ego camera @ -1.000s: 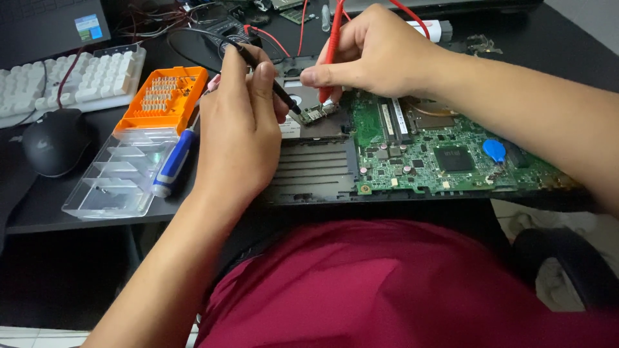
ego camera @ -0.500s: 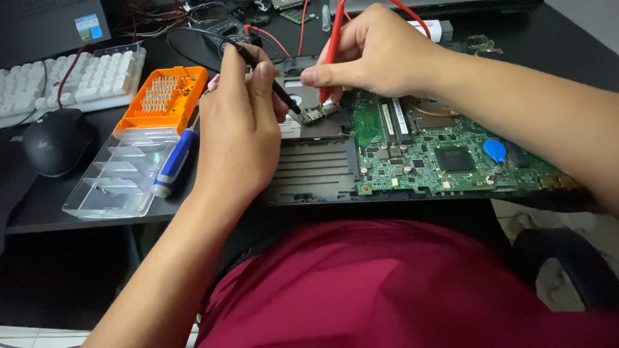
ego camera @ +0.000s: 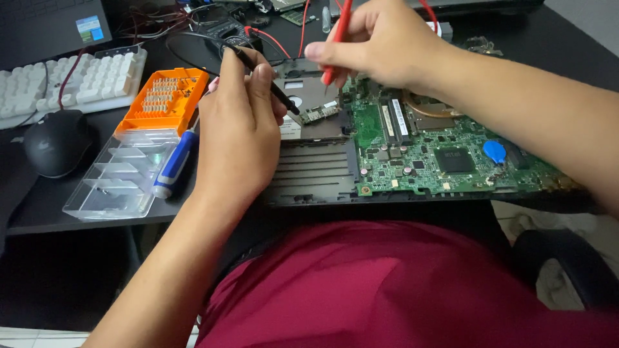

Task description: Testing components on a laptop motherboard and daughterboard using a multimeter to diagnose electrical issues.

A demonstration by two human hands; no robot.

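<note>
left hand (ego camera: 238, 138): grips black probe (ego camera: 271, 90), tip unmoved on small board (ego camera: 316, 115)
right hand (ego camera: 380, 42): pinches red probe (ego camera: 336, 45), shifted slightly; same test point

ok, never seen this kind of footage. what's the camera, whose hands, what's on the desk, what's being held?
There is no machine here: a person wears a camera on the head, so the single view looks down at their own two bare hands over a dark desk. The left hand holds a black probe, its tip down on a small board beside the green circuit board. The right hand holds a red probe, tip down in the same area. To the left lie a clear tray with an orange bit holder, a blue screwdriver, a black mouse and a white keyboard.
</note>
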